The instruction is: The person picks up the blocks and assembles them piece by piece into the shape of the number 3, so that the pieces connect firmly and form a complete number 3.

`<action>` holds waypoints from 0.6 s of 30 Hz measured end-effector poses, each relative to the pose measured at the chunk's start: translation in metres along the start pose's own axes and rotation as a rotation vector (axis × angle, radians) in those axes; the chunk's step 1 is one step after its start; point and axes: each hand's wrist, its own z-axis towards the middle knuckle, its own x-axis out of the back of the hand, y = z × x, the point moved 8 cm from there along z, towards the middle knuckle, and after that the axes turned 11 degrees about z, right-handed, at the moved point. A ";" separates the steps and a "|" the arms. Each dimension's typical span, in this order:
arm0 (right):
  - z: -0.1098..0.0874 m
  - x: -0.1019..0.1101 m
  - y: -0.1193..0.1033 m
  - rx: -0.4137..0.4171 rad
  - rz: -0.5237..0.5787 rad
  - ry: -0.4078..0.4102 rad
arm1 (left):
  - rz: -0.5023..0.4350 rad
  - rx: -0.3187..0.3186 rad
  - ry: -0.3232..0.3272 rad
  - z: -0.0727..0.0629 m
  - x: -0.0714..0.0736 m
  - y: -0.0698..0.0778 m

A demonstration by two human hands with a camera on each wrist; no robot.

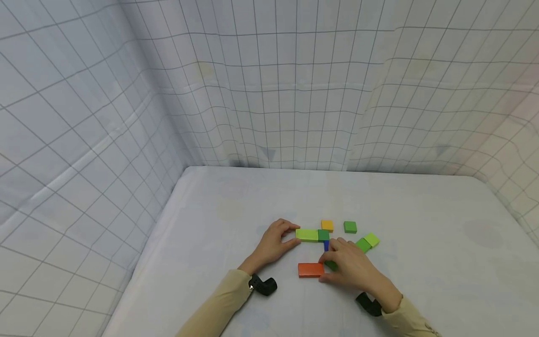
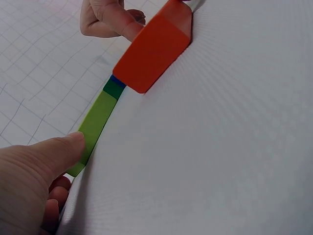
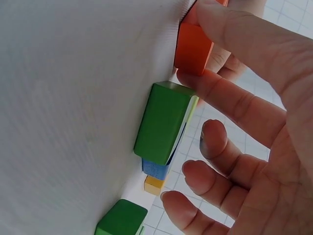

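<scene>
In the head view my left hand (image 1: pixel 273 243) pinches the left end of a light green block (image 1: pixel 306 235); its thumb lies along the near side in the left wrist view. A dark green cube (image 1: pixel 323 235) sits at that block's right end, with part of a blue block (image 1: pixel 326 245) showing just below. Nearer to me, my right hand (image 1: pixel 349 264) grips the right end of an orange-red rectangular block (image 1: pixel 310 270) between thumb and index finger. Its other fingers spread loosely above a green block (image 3: pixel 164 122), which the hand partly covers in the head view.
A yellow-orange cube (image 1: pixel 327 225) stands behind the dark green cube. To the right lie a green cube (image 1: pixel 350 227) and, set at an angle, a green block (image 1: pixel 363 245) beside a light green one (image 1: pixel 372 239). White cloth covers the table (image 1: pixel 227 201); gridded curtains (image 1: pixel 286 93) surround it.
</scene>
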 end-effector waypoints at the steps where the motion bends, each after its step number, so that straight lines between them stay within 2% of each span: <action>1: 0.000 0.000 0.000 -0.002 0.001 -0.001 | 0.001 0.000 0.000 0.000 0.000 0.000; 18: 0.002 0.000 0.003 -0.010 0.010 0.010 | 0.007 0.002 0.003 -0.001 0.000 0.000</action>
